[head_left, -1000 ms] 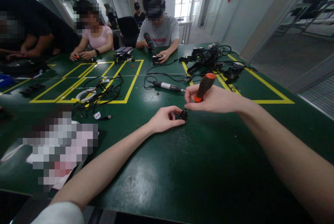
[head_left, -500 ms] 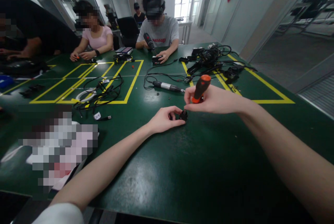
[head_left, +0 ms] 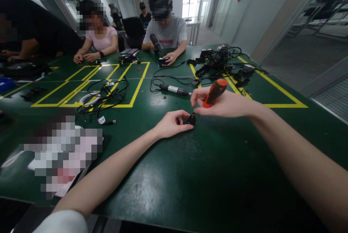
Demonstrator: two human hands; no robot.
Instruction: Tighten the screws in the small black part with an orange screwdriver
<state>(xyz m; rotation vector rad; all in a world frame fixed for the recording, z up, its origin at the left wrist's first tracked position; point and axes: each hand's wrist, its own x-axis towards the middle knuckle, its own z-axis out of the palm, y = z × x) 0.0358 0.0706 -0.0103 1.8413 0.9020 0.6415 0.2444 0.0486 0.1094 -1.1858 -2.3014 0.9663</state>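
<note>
On the green table [head_left: 163, 167], my left hand [head_left: 174, 123] is closed, thumb and fingers gripping a small black part [head_left: 191, 120] whose exact kind I cannot make out. A short metal piece rises from the top of that part. My right hand [head_left: 217, 102] is closed around a screwdriver [head_left: 216, 92] with an orange and black handle, just right of and above the part. The handle leans to the upper right. Its tip is hidden by my fingers. Beyond my hands lies a grey and black electric screwdriver [head_left: 174, 89] with a cord.
Tangled black cables [head_left: 217, 61] lie at the back right, another cable bundle [head_left: 108, 93] at the left. Yellow tape [head_left: 140, 85] marks areas. Across the table a person [head_left: 165, 32] holds a power drill [head_left: 155, 42]. A blurred-out pinkish stack [head_left: 76, 160] lies front left.
The screwdriver in my right hand has tilted further right, and the fingers have lifted slightly off the black part, showing its metal top. My left hand stays put.
</note>
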